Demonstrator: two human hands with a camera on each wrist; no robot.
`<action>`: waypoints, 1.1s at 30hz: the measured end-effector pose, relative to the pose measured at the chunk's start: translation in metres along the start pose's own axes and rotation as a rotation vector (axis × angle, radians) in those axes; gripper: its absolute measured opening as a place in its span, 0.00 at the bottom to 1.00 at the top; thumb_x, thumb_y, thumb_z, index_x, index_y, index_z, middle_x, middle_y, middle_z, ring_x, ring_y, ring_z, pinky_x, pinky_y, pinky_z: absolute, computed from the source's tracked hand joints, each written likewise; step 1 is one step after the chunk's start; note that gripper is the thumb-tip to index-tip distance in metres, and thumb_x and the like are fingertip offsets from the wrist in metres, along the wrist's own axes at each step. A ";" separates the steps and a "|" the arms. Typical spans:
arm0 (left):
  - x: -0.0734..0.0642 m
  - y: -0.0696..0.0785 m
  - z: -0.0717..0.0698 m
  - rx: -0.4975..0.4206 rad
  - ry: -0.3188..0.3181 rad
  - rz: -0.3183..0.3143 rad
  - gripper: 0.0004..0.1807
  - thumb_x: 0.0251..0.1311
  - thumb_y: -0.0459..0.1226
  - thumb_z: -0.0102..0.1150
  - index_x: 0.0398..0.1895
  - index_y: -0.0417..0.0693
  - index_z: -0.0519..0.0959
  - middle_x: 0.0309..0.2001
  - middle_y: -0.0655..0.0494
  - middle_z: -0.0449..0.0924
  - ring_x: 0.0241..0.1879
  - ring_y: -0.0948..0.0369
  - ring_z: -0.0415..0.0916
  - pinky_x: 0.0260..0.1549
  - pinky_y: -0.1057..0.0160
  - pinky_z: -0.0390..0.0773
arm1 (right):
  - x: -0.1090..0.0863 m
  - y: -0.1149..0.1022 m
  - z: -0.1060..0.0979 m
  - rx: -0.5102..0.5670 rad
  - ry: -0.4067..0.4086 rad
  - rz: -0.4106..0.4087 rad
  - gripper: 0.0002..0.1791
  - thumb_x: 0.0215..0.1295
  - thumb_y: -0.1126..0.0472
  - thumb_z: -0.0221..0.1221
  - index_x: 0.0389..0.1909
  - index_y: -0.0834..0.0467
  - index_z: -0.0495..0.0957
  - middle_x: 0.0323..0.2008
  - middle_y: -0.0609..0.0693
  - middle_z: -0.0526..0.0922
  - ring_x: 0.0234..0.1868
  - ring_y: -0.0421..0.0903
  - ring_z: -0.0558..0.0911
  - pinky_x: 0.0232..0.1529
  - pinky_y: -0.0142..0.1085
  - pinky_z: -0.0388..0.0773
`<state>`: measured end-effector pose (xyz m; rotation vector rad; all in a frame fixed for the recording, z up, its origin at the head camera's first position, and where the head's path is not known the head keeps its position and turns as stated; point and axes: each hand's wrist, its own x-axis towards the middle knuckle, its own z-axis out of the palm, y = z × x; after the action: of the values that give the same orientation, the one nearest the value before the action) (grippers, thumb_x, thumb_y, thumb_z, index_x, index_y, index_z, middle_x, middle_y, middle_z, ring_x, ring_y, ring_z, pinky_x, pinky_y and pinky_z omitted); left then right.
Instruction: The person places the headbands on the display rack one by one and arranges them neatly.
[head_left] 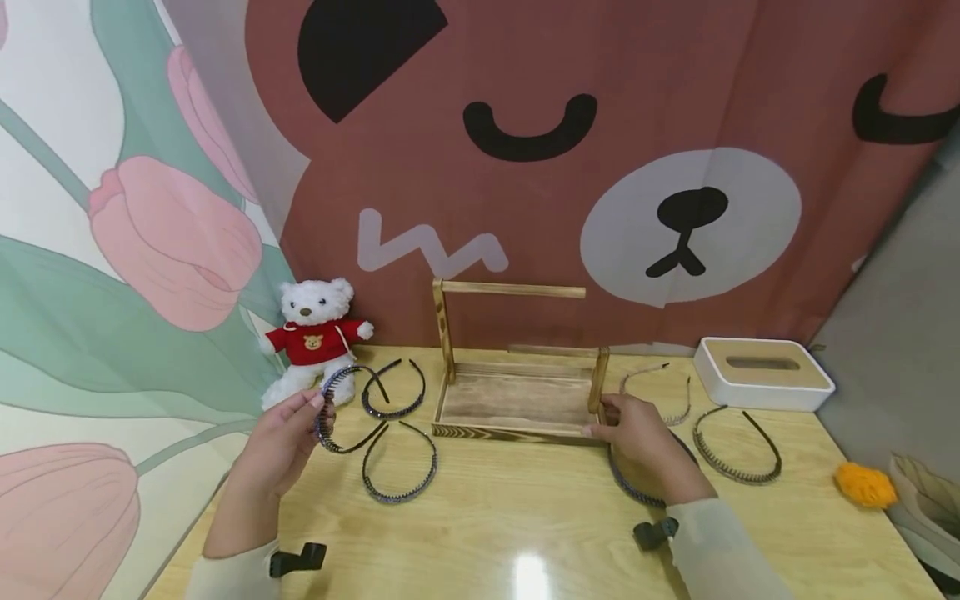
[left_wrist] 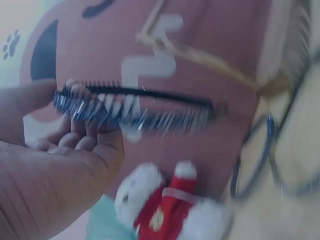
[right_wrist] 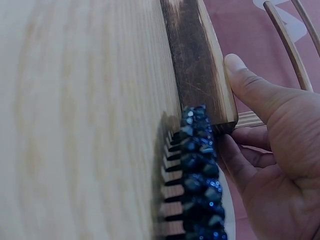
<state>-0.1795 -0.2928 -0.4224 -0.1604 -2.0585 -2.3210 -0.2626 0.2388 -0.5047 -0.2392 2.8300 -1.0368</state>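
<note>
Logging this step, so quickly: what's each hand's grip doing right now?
Left grip: closed, holding a dark headband.
Right grip: closed on the wooden rack.

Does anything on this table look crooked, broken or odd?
On the wooden rack, the top bar joins the left post, but its right end seems to stop in mid-air, above and short of the right post, so it looks unsupported there. Whether that is damage or a camera quirk, I cannot tell. Nothing looks spilled.

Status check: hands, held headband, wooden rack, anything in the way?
Left hand pinching a blue toothed headband, held up. Right hand gripping right end of the wooden rack. Possible snag: a beaded headband close to that end.
</note>
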 end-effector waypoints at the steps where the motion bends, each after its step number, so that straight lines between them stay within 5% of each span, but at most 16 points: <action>1: 0.004 0.001 0.005 -0.054 -0.020 0.011 0.12 0.87 0.35 0.48 0.48 0.48 0.83 0.39 0.61 0.83 0.38 0.67 0.79 0.40 0.70 0.83 | -0.001 0.001 0.001 0.000 -0.001 0.001 0.52 0.68 0.38 0.73 0.79 0.69 0.68 0.68 0.69 0.81 0.70 0.67 0.81 0.66 0.60 0.83; 9: 0.026 0.008 0.045 -0.260 -0.176 0.099 0.22 0.83 0.25 0.41 0.63 0.50 0.83 0.51 0.59 0.85 0.49 0.65 0.79 0.48 0.70 0.83 | -0.005 0.001 0.004 0.007 0.000 -0.001 0.50 0.69 0.41 0.74 0.77 0.71 0.69 0.67 0.70 0.82 0.68 0.66 0.83 0.63 0.58 0.85; 14: 0.038 0.016 0.066 -0.244 -0.251 0.114 0.28 0.79 0.22 0.38 0.73 0.50 0.76 0.58 0.61 0.82 0.55 0.64 0.73 0.53 0.70 0.79 | -0.006 -0.001 0.004 0.005 0.002 0.000 0.49 0.68 0.42 0.75 0.77 0.71 0.70 0.66 0.70 0.83 0.67 0.65 0.84 0.63 0.57 0.86; 18: 0.048 0.028 0.080 -0.197 -0.273 0.133 0.32 0.79 0.21 0.38 0.84 0.35 0.59 0.61 0.60 0.79 0.57 0.64 0.71 0.55 0.71 0.78 | -0.004 -0.002 0.004 0.009 0.000 0.003 0.49 0.68 0.42 0.74 0.77 0.71 0.70 0.66 0.69 0.83 0.67 0.65 0.84 0.62 0.56 0.86; 21: 0.054 0.039 0.091 -0.218 -0.244 0.158 0.33 0.79 0.20 0.38 0.85 0.27 0.51 0.61 0.58 0.78 0.57 0.64 0.73 0.58 0.72 0.79 | -0.002 -0.003 0.004 0.009 -0.001 -0.001 0.49 0.68 0.41 0.74 0.77 0.71 0.70 0.66 0.69 0.83 0.67 0.64 0.84 0.62 0.56 0.86; 28: 0.069 0.063 0.117 -0.439 -0.069 0.220 0.28 0.79 0.17 0.39 0.77 0.37 0.69 0.59 0.51 0.79 0.57 0.63 0.76 0.59 0.72 0.81 | 0.000 -0.003 0.003 0.010 0.006 0.003 0.47 0.70 0.45 0.74 0.77 0.70 0.70 0.66 0.68 0.84 0.67 0.64 0.84 0.62 0.56 0.86; 33: 0.082 0.073 0.130 -0.528 -0.017 0.260 0.24 0.79 0.18 0.43 0.69 0.41 0.78 0.58 0.51 0.78 0.57 0.61 0.77 0.57 0.72 0.82 | -0.001 -0.002 0.001 0.009 0.010 0.007 0.47 0.70 0.44 0.74 0.78 0.70 0.69 0.66 0.68 0.84 0.67 0.64 0.84 0.63 0.57 0.86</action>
<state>-0.2476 -0.1690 -0.3268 -0.4297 -1.2853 -2.6251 -0.2614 0.2368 -0.5045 -0.2230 2.8325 -1.0522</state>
